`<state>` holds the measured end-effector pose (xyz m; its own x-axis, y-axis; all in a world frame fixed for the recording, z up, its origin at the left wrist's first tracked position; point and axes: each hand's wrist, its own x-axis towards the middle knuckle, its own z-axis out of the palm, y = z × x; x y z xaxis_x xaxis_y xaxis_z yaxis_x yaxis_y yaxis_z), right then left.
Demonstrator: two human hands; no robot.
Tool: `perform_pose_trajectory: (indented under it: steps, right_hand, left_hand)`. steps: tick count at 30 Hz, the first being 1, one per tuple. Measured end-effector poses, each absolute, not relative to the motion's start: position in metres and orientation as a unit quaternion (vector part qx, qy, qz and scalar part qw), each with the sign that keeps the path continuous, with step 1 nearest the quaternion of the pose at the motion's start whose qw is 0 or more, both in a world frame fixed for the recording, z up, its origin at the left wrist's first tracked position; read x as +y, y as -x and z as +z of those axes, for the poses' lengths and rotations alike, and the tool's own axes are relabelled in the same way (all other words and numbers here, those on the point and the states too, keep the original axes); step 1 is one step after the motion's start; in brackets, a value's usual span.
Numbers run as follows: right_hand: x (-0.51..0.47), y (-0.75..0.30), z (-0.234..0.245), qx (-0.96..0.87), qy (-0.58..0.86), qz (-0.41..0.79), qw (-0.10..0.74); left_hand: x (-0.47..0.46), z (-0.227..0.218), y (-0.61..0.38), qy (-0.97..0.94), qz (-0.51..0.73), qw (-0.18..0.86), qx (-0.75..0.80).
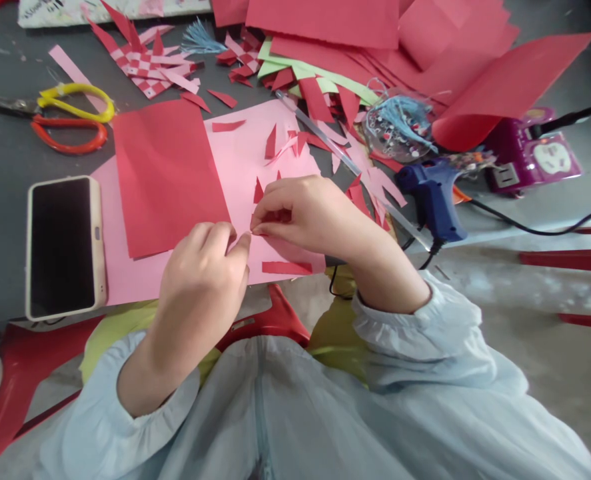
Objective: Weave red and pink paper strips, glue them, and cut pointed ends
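Observation:
My left hand (202, 277) is closed, thumb near the curled fingers, at the lower right corner of a red paper sheet (170, 173). Fingertip to fingertip with it, my right hand (310, 213) makes a pinch. Whatever sits between the fingertips is too small and hidden to make out. Both hands are over a large pink paper sheet (140, 287), which lies under the red one. Around the right hand lie small cut red scraps, among them a red strip (288, 268) below it and a pointed red piece (270, 141) above.
Scissors (72, 110) and a phone (61, 247) lie at left. Woven red-and-pink paper pieces (145, 70) and stacked red paper (325, 23) are behind. At right are a clear pen (320, 133), a bead dish (398, 127), a blue glue gun (432, 197) and a purple box (535, 157).

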<state>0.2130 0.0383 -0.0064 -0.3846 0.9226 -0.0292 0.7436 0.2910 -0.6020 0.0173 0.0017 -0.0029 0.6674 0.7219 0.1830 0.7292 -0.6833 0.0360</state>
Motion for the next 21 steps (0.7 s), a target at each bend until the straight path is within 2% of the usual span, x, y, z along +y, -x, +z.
perform_pose_trajectory:
  steps: [14,21]
  right_hand:
    - [0.039,-0.208,-0.006,-0.769,0.563,0.258,0.156]
    - [0.041,-0.220,-0.005,-0.792,0.512,0.286,0.169]
  left_hand:
    - [0.003,-0.002,-0.019,0.902,-0.122,0.014,-0.414]
    - [0.003,-0.002,-0.019,0.887,-0.138,0.003,-0.441]
